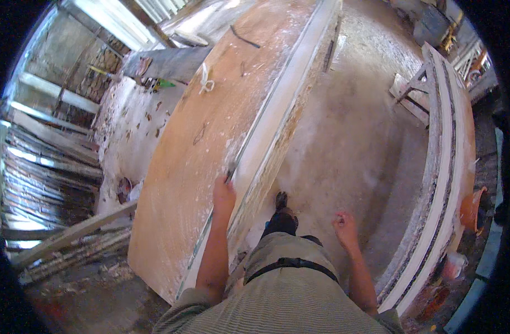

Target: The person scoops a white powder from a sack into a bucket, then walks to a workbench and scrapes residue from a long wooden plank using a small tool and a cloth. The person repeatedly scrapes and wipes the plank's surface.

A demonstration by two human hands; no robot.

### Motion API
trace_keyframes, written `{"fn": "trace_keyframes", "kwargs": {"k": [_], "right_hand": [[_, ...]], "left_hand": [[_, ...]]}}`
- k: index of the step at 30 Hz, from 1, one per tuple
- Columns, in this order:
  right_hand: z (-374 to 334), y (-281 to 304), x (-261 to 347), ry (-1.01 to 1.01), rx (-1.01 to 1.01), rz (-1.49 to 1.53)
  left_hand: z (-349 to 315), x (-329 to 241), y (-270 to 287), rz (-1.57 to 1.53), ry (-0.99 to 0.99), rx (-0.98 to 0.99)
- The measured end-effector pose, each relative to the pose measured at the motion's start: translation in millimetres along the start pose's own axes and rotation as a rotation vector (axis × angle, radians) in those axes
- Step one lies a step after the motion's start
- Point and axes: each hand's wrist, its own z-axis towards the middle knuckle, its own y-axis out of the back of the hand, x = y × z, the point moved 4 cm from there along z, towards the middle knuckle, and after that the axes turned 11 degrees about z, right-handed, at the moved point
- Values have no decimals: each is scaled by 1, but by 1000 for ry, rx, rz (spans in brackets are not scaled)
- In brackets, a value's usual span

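Note:
A long whitish strip [278, 108] with thin dark lines along its edges runs lengthwise on a large tan board [174, 186]. Over the strip's left edge, my left hand [224, 195] is closed around a small dark tool [229, 176]; only its tip shows, so its exact kind is unclear. My right hand [344, 227] hangs above the floor, right of the board and apart from it. Its fingers are curled in, and whatever they may hold is hidden.
A white cord [205, 80] and a dark bent rod [244, 37] lie on the board. To the right stands a long bench [445, 139] with pale strips and a wooden trestle [415, 92]. An orange bucket [473, 210] sits beyond it. Timber beams [77, 234] lie at left.

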Motion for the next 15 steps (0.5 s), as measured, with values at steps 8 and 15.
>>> {"fn": "trace_keyframes", "kwargs": {"k": [8,15], "right_hand": [[40,33,-14,-168,-95,-21],[156,69,40,-36,-5,-132]], "left_hand": [[-59,7,33,119,110,67],[203,-159,-75,-118,-72,-27]]}}
